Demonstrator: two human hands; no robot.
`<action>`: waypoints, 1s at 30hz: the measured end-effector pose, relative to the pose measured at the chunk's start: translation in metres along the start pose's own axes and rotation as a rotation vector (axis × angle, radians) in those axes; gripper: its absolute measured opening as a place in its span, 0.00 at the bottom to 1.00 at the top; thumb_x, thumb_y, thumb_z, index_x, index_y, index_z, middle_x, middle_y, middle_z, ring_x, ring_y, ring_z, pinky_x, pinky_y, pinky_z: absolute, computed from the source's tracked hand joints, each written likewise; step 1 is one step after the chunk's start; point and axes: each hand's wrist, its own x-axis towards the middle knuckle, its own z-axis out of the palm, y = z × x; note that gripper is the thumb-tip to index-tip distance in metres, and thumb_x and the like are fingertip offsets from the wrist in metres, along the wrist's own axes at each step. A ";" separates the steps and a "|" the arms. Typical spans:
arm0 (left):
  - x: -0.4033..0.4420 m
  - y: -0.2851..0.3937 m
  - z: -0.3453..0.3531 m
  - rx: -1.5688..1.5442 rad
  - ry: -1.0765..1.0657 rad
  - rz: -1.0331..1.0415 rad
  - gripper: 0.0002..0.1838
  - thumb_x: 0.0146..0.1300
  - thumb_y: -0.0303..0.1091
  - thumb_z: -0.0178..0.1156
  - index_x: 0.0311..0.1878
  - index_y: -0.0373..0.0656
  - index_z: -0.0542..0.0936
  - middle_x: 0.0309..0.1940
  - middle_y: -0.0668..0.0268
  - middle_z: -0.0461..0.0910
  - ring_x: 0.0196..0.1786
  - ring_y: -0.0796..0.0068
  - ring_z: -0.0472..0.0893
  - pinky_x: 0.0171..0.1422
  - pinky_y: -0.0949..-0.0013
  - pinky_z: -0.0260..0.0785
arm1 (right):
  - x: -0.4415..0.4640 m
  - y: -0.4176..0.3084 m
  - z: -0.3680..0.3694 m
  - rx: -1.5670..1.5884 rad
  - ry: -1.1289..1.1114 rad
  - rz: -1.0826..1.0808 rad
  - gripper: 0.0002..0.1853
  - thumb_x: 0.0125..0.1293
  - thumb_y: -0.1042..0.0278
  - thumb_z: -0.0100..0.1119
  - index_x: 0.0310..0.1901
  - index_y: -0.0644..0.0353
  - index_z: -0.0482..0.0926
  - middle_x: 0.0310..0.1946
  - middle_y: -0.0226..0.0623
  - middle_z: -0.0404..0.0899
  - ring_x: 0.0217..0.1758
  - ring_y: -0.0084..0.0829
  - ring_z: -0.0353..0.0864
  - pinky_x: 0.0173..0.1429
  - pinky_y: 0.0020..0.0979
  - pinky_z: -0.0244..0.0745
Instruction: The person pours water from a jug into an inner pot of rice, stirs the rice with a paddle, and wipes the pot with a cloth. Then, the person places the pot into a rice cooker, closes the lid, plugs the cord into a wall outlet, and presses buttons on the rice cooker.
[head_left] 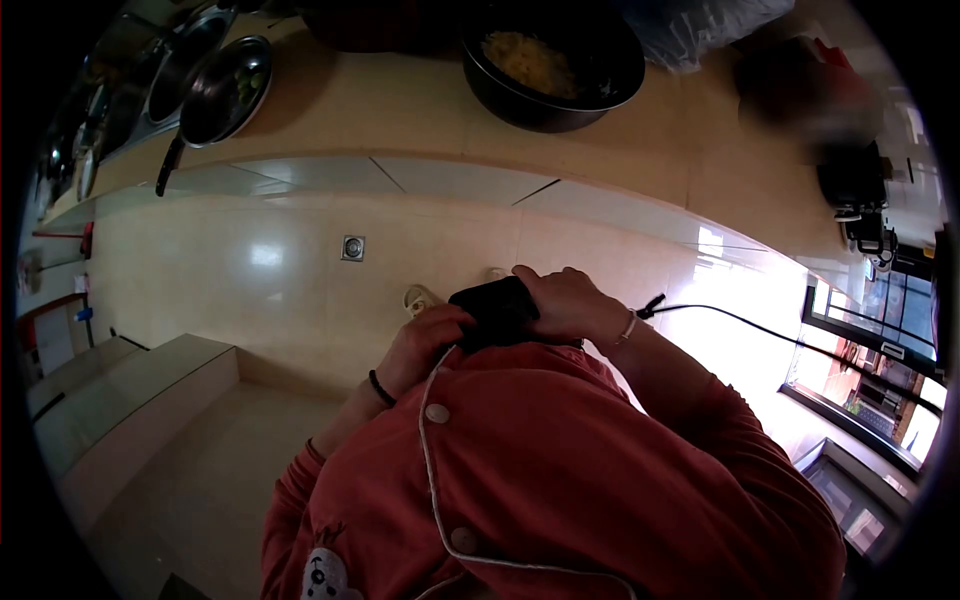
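In front of my waist, a black rectangular object (495, 309), perhaps a phone, is between my two hands. My left hand (425, 345), with a black band on its wrist, is closed at the object's left side. On the other side, my right hand (572, 303) grips the right edge, its thumb side upward and a pale bracelet on the wrist. The object's details are too dark to make out. A black cable (730, 313) runs from beside my right wrist off to the right; whether it joins the object is hidden.
Ahead is a counter (400, 105) with a black pot (545, 115) of pale yellow food, a knife (168, 165), a metal bowl (225, 95) and a clear plastic bag (690, 30). A floor drain (353, 248) lies below. A low ledge (130, 400) stands left.
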 end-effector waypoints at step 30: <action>-0.005 0.007 0.015 0.009 0.215 -0.144 0.10 0.43 0.22 0.66 0.29 0.41 0.77 0.42 0.61 0.75 0.45 0.63 0.75 0.46 0.67 0.69 | 0.035 0.009 0.031 0.590 0.146 -0.162 0.22 0.45 0.57 0.65 0.39 0.65 0.76 0.34 0.47 0.78 0.38 0.41 0.78 0.45 0.35 0.72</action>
